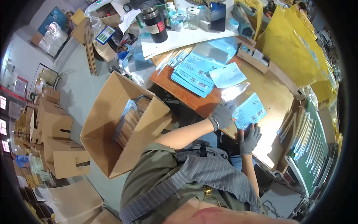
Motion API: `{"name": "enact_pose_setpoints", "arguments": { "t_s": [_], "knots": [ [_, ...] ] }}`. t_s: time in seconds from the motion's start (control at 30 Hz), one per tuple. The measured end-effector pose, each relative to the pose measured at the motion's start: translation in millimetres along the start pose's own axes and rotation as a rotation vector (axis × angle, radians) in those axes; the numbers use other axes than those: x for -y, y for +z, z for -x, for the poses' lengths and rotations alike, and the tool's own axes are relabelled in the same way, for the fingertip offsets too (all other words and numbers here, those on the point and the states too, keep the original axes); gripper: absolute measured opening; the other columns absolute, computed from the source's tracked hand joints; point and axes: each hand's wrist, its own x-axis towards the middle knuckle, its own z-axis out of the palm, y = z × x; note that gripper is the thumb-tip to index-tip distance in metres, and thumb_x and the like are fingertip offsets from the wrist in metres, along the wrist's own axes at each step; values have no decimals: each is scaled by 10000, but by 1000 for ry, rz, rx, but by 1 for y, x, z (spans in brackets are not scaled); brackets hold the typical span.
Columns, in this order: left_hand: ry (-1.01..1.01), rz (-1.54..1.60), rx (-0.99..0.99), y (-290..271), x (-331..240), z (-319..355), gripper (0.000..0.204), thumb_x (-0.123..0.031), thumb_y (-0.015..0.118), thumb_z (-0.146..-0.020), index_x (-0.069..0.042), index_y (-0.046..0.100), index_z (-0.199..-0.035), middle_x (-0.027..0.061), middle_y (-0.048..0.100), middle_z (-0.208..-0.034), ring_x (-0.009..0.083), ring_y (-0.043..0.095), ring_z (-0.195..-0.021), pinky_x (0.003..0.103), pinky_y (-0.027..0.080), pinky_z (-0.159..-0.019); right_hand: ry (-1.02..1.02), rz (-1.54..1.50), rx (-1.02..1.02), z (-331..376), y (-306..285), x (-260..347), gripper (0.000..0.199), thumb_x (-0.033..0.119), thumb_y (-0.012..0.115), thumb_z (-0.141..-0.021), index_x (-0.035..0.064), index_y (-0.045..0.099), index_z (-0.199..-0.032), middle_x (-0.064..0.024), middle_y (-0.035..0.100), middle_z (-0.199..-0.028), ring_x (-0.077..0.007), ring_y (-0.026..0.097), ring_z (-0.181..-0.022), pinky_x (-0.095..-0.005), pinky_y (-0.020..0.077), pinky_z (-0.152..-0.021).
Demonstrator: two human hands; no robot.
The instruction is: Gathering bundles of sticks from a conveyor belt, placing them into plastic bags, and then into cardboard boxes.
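Note:
A flat blue printed packet [250, 111] lies tilted on the tabletop in front of me. My left hand [223, 116], in a grey glove, is closed on its left edge. At the packet's lower edge is my right hand [250, 139], also gloved, its fingers stretched out and apart. Beyond them, a single pale blue packet [228, 75] rests across the right side of a fanned stack of similar blue packets [194, 74]. A shiny clear-looking piece [235, 92] lies between that single packet and the one at my hands.
An open cardboard box [100, 130] holding bundled brown strips stands at my left. A dark flask [154, 28], a glass jar [192, 18] and a phone [217, 16] stand on a white board at the back. Right are yellow plastic sheeting [294, 48] and a green rack [309, 149].

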Motion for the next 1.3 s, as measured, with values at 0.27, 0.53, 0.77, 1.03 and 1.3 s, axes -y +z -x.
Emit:
{"name": "enact_pose_setpoints", "arguments": {
  "t_s": [0.27,0.53,0.77,1.03,1.3],
  "knots": [
    [51,137,-29,22,17,14,463,-279,669,-770,-59,565,-1163,115,581,-1036,290,565,-997,407,443,-862,-108,-36,30,-61,31,16,648,468,559,-889,34,430,-1352,-222,401,-1414,-394,339,-1327,-502,211,-1109],
    [39,216,-31,6,28,22,399,-310,635,-832,-80,573,-1152,133,613,-1045,323,594,-962,427,483,-802,10,-279,-161,-28,1,8,530,276,623,-854,-17,472,-1268,-253,464,-1290,-424,444,-1192,-448,368,-1012],
    [263,252,-55,17,-13,-15,370,-237,653,-828,-35,588,-1132,154,621,-1040,332,594,-981,403,490,-837,19,-134,-132,-1,-24,-3,485,310,615,-834,3,517,-1196,-222,478,-1278,-405,436,-1195,-469,340,-1028],
    [306,-138,-100,61,-35,-56,555,-285,660,-786,0,513,-1239,169,503,-1293,333,469,-1196,461,399,-964,65,-99,-162,5,-28,-4,512,397,574,-848,4,529,-1172,-227,486,-1253,-415,441,-1177,-489,334,-1026],
    [469,-277,-39,43,52,-58,390,-65,577,-783,9,555,-1166,162,584,-1233,331,547,-1136,411,431,-956,32,-221,-166,9,-17,-13,545,395,605,-829,25,502,-1217,-240,456,-1296,-423,406,-1242,-509,314,-1055]
  ]
}}
